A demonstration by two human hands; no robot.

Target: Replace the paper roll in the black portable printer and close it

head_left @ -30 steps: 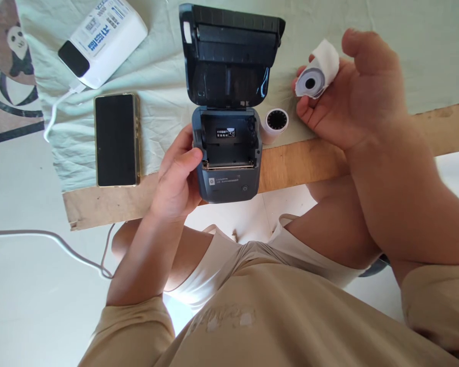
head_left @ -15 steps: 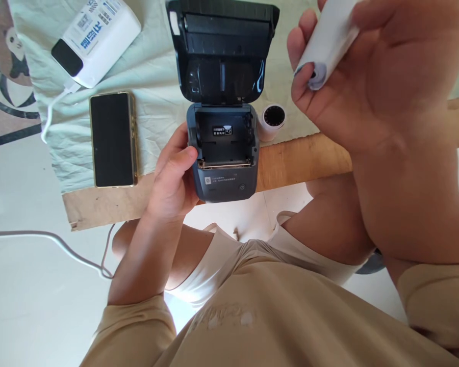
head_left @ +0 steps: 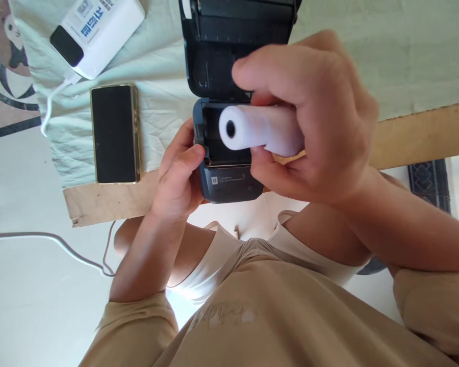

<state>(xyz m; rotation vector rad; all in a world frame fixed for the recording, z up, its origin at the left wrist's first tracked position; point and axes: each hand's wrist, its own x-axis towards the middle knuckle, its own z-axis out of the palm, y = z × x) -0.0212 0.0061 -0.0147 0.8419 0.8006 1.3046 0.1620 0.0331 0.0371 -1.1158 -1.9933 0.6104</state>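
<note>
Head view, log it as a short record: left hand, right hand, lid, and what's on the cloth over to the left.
Left hand: gripping the left side of the dark device
Right hand: holding a white roll over the open compartment
Lid: raised, top cut off by frame
Cloth, left: phone, screen dark; white block, cable attached

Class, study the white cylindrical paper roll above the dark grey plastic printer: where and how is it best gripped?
Probably best pinched across the curved wall of the white cylindrical paper roll toward its right end, coming from the right, as the right grip does. It points left, leaving its holed end free over the dark grey plastic printer, whose left side the left grip holds.
</note>
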